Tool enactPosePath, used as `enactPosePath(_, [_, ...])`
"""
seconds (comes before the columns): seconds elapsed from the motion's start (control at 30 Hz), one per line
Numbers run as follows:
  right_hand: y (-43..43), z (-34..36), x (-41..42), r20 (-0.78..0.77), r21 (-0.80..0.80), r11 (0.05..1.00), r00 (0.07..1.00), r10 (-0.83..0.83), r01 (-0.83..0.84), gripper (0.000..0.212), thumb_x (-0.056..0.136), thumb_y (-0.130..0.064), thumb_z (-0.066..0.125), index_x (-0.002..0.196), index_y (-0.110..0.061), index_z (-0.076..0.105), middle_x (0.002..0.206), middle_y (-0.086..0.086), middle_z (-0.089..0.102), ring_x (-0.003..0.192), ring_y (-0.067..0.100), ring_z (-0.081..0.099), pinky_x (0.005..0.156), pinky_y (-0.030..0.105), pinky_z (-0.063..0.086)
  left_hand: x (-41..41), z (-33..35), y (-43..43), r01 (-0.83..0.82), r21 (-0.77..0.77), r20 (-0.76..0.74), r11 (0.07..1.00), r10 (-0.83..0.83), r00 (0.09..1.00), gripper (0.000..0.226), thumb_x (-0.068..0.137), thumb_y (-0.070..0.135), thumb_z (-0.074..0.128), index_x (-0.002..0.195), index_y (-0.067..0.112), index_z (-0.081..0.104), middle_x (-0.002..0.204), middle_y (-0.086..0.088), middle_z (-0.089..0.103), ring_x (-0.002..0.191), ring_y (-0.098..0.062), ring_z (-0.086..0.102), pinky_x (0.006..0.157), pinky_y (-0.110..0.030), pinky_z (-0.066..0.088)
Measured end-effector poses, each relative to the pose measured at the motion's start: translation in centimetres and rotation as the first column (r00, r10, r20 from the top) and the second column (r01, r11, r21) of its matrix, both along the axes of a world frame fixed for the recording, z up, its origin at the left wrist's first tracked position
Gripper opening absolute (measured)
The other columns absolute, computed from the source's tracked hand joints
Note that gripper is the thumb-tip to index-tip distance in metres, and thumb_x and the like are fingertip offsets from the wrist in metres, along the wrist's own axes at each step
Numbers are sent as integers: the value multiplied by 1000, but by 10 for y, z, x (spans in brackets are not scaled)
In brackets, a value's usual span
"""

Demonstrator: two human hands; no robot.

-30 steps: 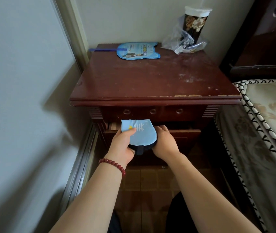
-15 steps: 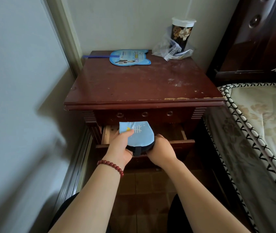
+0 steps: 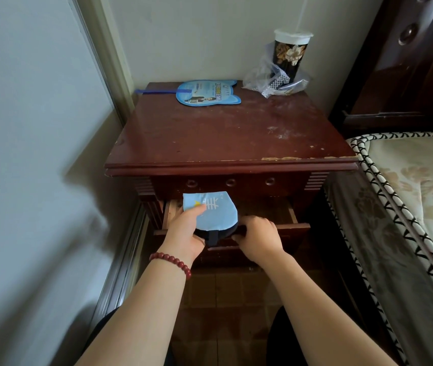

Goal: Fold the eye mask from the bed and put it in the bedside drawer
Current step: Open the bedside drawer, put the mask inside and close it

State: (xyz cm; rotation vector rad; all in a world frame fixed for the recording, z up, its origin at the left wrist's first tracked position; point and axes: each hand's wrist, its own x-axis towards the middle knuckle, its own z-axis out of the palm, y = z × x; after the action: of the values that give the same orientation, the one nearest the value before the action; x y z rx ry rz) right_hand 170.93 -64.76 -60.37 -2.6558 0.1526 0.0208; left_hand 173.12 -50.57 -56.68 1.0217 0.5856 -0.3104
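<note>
Left hand (image 3: 183,232) pinching folded eye mask (image 3: 216,215), thumb on top, mask held over open bedside drawer (image 3: 295,226); right hand (image 3: 258,237) just beside, fingers curled on drawer front edge

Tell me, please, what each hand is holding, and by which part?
Left hand: the folded eye mask, by its left edge. Right hand: the drawer, by its front edge.

Drawer (image 3: 293,226) interior: mostly hidden behind eye mask (image 3: 215,215) and both hands, the rest in shadow. Left hand (image 3: 183,233): fingers under the mask, out of sight. Right hand (image 3: 258,240): fingertips curl over the drawer front, not visible. Fan (image 3: 208,92) print too small to read. Cup (image 3: 290,52) base masked by plastic bag (image 3: 260,77). Bed (image 3: 408,207) cut off at right edge.
</note>
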Motion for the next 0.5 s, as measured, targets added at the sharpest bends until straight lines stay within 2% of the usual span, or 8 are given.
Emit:
enactPosePath(0.13, [-2, 4, 2, -63, 7, 1000, 998, 0, 0, 26, 86, -26, 63, 111, -21, 65, 110, 2, 69, 104, 25, 59, 99, 41, 41, 0, -1, -4, 2, -10, 6, 1000, -2, 1000, 31, 83, 5, 66, 111, 16, 60, 108, -11, 61, 103, -27, 59, 81, -43, 54])
enactPosePath(0.23, [-2, 4, 0, -104, 43, 999, 994, 29, -25, 25, 85, -27, 64, 110, -25, 67, 111, 0, 69, 105, 24, 59, 100, 43, 41, 0, -1, -4, 5, -14, 4, 1000, -5, 1000, 27, 83, 5, 66, 107, 17, 61, 106, -9, 62, 100, -26, 60, 82, -44, 54])
enactPosePath(0.33, [-4, 4, -2, -130, 79, 996, 990, 50, -40, 26, 84, -27, 65, 110, -26, 68, 113, -2, 69, 106, 22, 59, 99, 43, 44, 0, -4, -4, -9, -4, -4, 1000, 9, 1000, 30, 83, 6, 66, 111, 15, 61, 106, -10, 63, 98, -25, 61, 79, -41, 54])
enactPosePath(0.5, [-8, 8, -7, -176, 107, 993, 982, 64, -46, 27, 81, -29, 70, 105, -18, 67, 107, 3, 69, 96, 23, 61, 86, 39, 51, -2, -8, -10, 7, 8, -22, 1000, -7, 1000, 28, 82, 7, 67, 109, 14, 61, 104, -9, 64, 95, -24, 63, 73, -37, 55])
